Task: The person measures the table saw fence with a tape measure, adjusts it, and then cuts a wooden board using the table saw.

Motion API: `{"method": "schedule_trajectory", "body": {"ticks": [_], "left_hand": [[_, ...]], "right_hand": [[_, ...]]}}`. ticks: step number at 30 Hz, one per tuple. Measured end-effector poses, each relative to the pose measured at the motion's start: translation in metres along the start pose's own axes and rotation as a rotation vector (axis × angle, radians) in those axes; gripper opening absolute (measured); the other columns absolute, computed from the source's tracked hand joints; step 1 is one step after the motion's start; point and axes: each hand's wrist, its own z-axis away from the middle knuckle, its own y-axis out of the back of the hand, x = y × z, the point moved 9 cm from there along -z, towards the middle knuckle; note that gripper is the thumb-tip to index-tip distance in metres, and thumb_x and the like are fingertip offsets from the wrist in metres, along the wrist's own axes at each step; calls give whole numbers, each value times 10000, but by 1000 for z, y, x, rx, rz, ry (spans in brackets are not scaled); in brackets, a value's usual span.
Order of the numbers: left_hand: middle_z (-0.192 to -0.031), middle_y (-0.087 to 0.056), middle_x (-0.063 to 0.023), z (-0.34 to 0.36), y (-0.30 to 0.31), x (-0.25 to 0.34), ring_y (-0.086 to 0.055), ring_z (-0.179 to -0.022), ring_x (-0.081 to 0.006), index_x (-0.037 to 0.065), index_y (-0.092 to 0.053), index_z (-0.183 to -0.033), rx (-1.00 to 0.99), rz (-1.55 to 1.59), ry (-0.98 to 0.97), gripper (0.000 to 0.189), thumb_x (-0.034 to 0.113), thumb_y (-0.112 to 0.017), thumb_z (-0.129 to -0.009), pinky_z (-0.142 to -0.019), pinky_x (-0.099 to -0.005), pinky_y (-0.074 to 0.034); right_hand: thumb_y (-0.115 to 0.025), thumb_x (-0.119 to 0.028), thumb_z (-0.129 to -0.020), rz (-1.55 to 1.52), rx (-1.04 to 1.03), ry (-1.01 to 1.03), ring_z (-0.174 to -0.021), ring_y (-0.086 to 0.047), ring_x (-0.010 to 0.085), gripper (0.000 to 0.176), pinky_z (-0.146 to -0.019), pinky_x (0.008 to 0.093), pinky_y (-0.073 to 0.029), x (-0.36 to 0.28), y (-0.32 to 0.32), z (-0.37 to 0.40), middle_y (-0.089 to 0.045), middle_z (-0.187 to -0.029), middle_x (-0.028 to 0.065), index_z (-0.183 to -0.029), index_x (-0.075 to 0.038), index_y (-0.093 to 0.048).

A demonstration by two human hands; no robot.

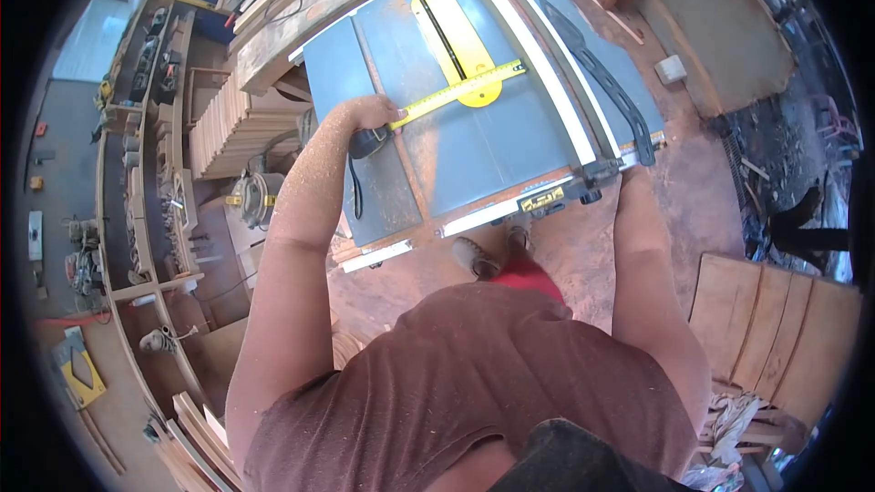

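My left hand [372, 113] is closed on a tape measure [368, 143] over the left part of a table saw [474, 164]. Its yellow blade [447, 96] stretches rightward across the saw top and over the yellow throat plate [469, 50]. The blade's far end lies close to the long white rip fence [542, 59]. My right hand [631, 175] is at the front end of the fence, by the front rail; its fingers are hidden beneath the saw's edge. A black push stick [602, 73] lies along the right side of the fence.
Stacked wooden boards [219, 137] and a round-bodied machine [258, 198] stand at the left, beside shelves of tools. A wooden workbench [283, 36] adjoins the saw's far left. Wooden panels [752, 328] lean at the lower right. Sawdust covers the floor.
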Motion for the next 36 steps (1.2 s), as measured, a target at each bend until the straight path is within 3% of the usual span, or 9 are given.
{"method": "schedule_trajectory", "body": {"ticks": [7, 10, 11, 14, 18, 21, 23, 29, 36], "left_hand": [[-939, -691, -103, -9, 6, -11, -622, -875, -234, 158, -742, -948, -86, 125, 124, 402, 465, -482, -958, -831, -395, -454], [-933, -687, -81, -12, 11, -9, -619, -861, -220, 173, -742, -944, -68, 83, 70, 403, 476, -477, -960, -817, -395, -458], [-931, -685, -70, -12, 8, -7, -617, -851, -213, 178, -742, -936, -60, 56, 51, 405, 480, -474, -961, -811, -395, -460], [-919, -678, -63, -7, 8, -5, -611, -836, -207, 180, -742, -920, -105, 81, 95, 410, 484, -469, -962, -809, -394, -462], [-896, -676, -57, -11, 10, -7, -605, -815, -198, 175, -742, -906, -123, 87, 114, 408, 476, -472, -964, -794, -380, -467], [-811, -682, -14, -26, 0, -15, -594, -710, -149, 113, -721, -923, -158, 151, 21, 435, 483, -497, -962, -715, -335, -482], [-821, -690, -9, -27, 0, -20, -612, -712, -142, 107, -719, -921, -154, 180, 48, 433, 475, -495, -966, -723, -338, -492], [-856, -698, -14, -30, -6, -27, -641, -763, -127, 92, -709, -923, -219, 314, 84, 419, 457, -505, -965, -755, -313, -498], [-854, -697, -31, -29, -1, -22, -641, -767, -128, 83, -708, -924, -218, 250, 98, 425, 446, -493, -973, -737, -303, -500]], "right_hand": [[-501, -347, -969, -19, -63, 101, -1108, -571, 231, 399, -946, 420, -466, -11, -7, -10, -581, -1254, 69, -1259, -75, -535], [-507, -348, -967, 53, -201, 117, -1106, -571, 227, 400, -944, 417, -466, 14, 23, 19, -581, -1253, 65, -1260, -77, -535], [-508, -370, -964, 159, -330, 1, -1107, -571, 205, 405, -909, 404, -475, 53, 72, 5, -583, -1243, 93, -1244, -79, -542], [-630, -124, -865, 374, -615, -385, -814, -620, 134, 233, -646, 272, -512, 54, -41, 199, -622, -923, 53, -1068, -31, -566], [-654, -58, -801, 536, -695, -295, -767, -628, 154, 242, -610, 278, -512, 61, -37, 179, -625, -866, 66, -1020, 6, -574], [-674, -68, -776, 876, -611, -201, -782, -620, 148, 252, -619, 270, -505, 70, -15, 149, -623, -880, 93, -1006, -11, -589], [-707, -98, -753, 1105, -431, -173, -872, -607, 156, 333, -714, 302, -503, 64, -10, 149, -624, -983, 99, -1051, -9, -590], [-710, -111, -743, 1058, -510, 239, -978, -578, 170, 421, -864, 311, -457, 46, -37, 164, -629, -1052, 81, -1118, 32, -585], [-699, -104, -728, 1144, -520, 215, -907, -595, 163, 350, -816, 314, -472, 47, -40, 166, -652, -988, 73, -1044, 27, -624]]}}
